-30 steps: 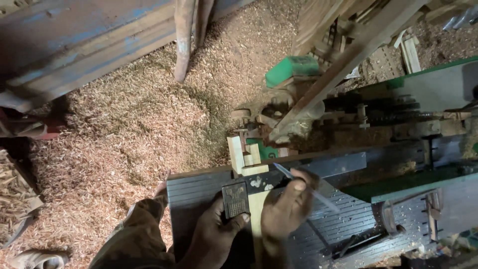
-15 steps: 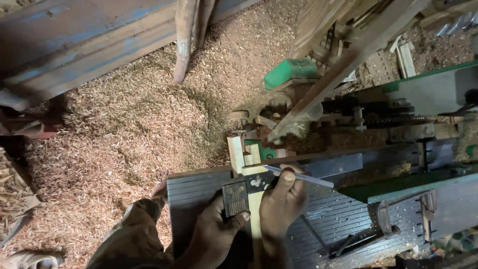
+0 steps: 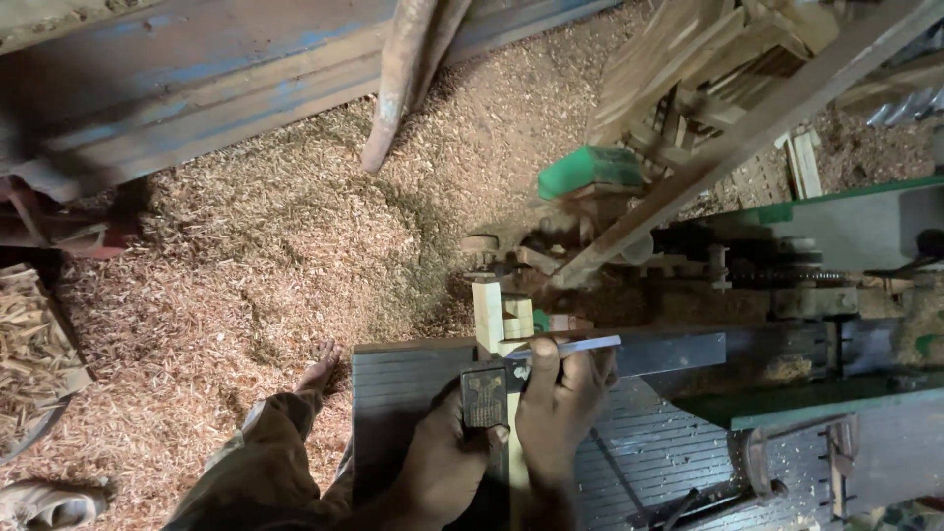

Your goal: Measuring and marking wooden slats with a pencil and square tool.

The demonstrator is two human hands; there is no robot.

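Note:
A pale wooden piece (image 3: 503,320) with a notched end lies lengthwise on a dark grooved machine table (image 3: 413,383). My left hand (image 3: 447,457) presses the dark stock of a try square (image 3: 485,396) against the wood; its metal blade (image 3: 659,352) runs off to the right. My right hand (image 3: 559,403) holds a thin pen (image 3: 580,345) flat along the blade's edge, its tip by the wood.
Wood shavings (image 3: 256,256) cover the floor to the left. My bare foot (image 3: 320,369) stands beside the table. A green woodworking machine (image 3: 836,236) with shafts and a slanted timber fills the right. Blue-painted planks (image 3: 197,79) and a wooden handle (image 3: 398,79) lie at the top.
My right hand has swung the pen from a tilted hold down flat against the square's blade. The view has shifted slightly. My left hand stays on the square's stock.

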